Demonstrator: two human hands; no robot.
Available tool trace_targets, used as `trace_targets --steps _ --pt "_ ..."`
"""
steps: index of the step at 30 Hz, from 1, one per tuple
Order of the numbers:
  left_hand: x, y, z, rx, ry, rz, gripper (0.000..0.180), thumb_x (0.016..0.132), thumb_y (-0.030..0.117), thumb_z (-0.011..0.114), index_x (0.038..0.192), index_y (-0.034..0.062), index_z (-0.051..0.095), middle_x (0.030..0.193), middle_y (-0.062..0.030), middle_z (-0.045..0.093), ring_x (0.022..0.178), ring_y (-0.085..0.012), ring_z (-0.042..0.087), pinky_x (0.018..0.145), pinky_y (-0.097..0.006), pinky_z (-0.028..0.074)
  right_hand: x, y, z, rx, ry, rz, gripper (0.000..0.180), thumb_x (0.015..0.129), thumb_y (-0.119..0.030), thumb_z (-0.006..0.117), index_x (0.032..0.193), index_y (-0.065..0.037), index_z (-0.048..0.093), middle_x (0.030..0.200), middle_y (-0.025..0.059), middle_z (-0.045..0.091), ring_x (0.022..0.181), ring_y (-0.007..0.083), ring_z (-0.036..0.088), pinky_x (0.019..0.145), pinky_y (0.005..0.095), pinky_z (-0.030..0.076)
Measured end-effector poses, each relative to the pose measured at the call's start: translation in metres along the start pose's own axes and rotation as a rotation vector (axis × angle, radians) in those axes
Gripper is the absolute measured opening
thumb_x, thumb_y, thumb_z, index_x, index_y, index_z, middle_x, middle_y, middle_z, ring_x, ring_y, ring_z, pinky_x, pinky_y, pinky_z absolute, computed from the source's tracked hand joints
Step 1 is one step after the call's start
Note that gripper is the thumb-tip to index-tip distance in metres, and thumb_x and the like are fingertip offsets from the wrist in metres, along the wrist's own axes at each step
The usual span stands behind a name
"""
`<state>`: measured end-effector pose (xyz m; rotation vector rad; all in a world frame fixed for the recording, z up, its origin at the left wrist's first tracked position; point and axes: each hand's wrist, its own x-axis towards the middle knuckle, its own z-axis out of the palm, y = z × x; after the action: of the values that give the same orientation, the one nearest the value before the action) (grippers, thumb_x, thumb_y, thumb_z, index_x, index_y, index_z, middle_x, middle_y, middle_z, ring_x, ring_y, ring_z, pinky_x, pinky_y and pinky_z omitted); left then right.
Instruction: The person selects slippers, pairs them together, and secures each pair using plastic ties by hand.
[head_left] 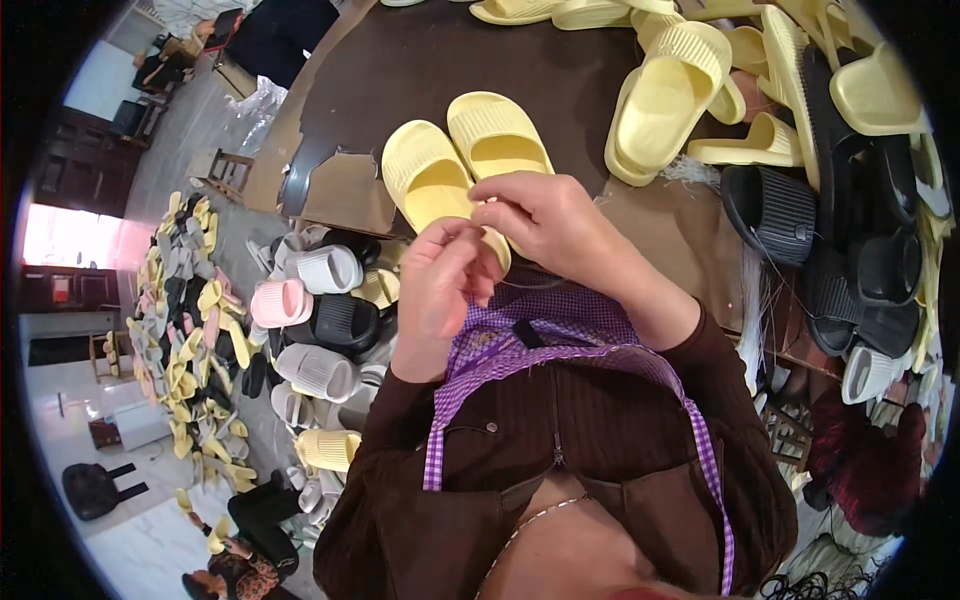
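Observation:
My left hand (442,285) and my right hand (550,218) are close together over the near edge of the dark table (420,60). The fingertips of both are pinched together; whatever they hold is too small or hidden to name. Just beyond them a pair of ribbed yellow slide sandals lies side by side, a left-hand one (413,155) and a right-hand one (490,115). Their heel ends are partly covered by my hands. A purple checked apron (590,325) hangs below my wrists.
More yellow slides (670,90) are heaped at the table's far right, with black slides (770,215) and white thread strands (750,320) nearer. Torn cardboard (350,195) covers the left edge. Mixed slides (318,370) are piled at left. Another person (250,570) handles yellow slides at lower left.

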<state>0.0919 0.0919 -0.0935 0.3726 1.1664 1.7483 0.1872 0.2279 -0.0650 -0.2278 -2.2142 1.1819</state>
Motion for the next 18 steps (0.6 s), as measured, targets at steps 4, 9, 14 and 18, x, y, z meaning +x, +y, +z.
trace_targets --steps 4,9,14,18 --pt "-0.002 -0.008 0.013 0.035 -0.138 -0.087 0.012 0.091 0.014 0.052 0.095 0.0027 0.056 0.069 -0.0089 0.062 0.047 -0.0088 0.051 0.041 -0.019 0.037 0.007 0.005 -0.01 0.268 -0.086 0.223 0.017 0.082 -0.015 0.06 0.083 0.002 0.063 0.065 0.0113 0.059 0.056 0.0115 0.055 0.051 0.0274 0.043" --pt "-0.012 -0.012 0.005 0.098 -0.155 -0.135 0.013 0.091 0.014 0.052 0.096 0.0027 0.056 0.07 -0.0082 0.062 0.046 -0.0076 0.051 0.041 -0.018 0.037 0.033 0.032 -0.05 0.042 -0.036 0.378 0.022 0.081 -0.019 0.058 0.078 0.002 0.063 0.061 0.0129 0.057 0.055 0.0102 0.053 0.05 0.0289 0.043" --pt "-0.015 -0.017 0.004 0.087 -0.282 -0.404 0.011 0.091 0.014 0.052 0.093 0.0038 0.055 0.068 -0.0076 0.06 0.045 -0.009 0.049 0.039 -0.02 0.036 0.029 0.056 -0.032 -0.74 -0.596 0.289 0.025 0.079 -0.019 0.055 0.076 0.002 0.067 0.074 0.0226 0.063 0.07 0.0341 0.063 0.062 0.04 0.05" --pt "-0.009 -0.029 -0.001 -0.101 -0.272 -0.571 0.01 0.09 0.014 0.052 0.09 0.0043 0.054 0.065 -0.0065 0.057 0.045 -0.0104 0.046 0.037 -0.022 0.033 0.026 0.067 -0.011 -0.79 -0.643 0.248 0.029 0.08 -0.022 0.053 0.073 0.003 0.064 0.074 0.0241 0.061 0.072 0.0389 0.061 0.063 0.0446 0.049"
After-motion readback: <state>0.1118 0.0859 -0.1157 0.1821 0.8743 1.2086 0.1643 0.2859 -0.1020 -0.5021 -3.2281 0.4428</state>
